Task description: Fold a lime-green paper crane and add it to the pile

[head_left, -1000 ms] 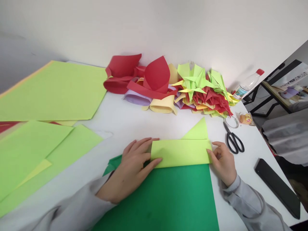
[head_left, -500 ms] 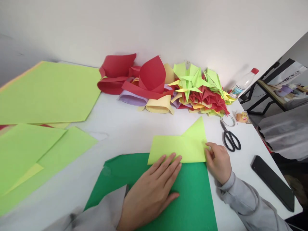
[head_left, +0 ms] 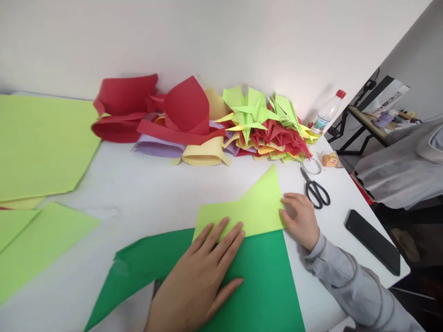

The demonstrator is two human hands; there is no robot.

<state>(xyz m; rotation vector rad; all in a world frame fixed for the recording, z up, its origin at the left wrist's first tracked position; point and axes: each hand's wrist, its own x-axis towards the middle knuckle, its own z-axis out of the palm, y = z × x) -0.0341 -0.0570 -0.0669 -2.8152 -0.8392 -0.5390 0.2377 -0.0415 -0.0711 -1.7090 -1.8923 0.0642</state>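
A folded sheet of light green paper [head_left: 238, 214], with a pointed part sticking up at its right, lies across the top edge of a dark green sheet [head_left: 263, 281]. My left hand [head_left: 200, 272] rests flat, fingers spread, on the lower left of the light green paper and on the green sheet. At the right edge of the light green paper is my right hand [head_left: 302, 219]. Its fingers are curled, with thumb and index fingertips at that edge. Black-handled scissors [head_left: 316, 191] lie just beyond the right hand.
Folded paper stars [head_left: 252, 110] and red paper shapes [head_left: 188, 108] are piled against the wall. Large light green sheets [head_left: 41, 143] lie at left. At right are a bottle [head_left: 327, 113], a tape roll [head_left: 311, 166], a wrapped snack [head_left: 330, 159] and a black phone-like object [head_left: 374, 242].
The view has swung right, so things appear shifted left. The light green paper's fold at right has opened out somewhat, its pointed part now wider. My left hand stays flat on it.
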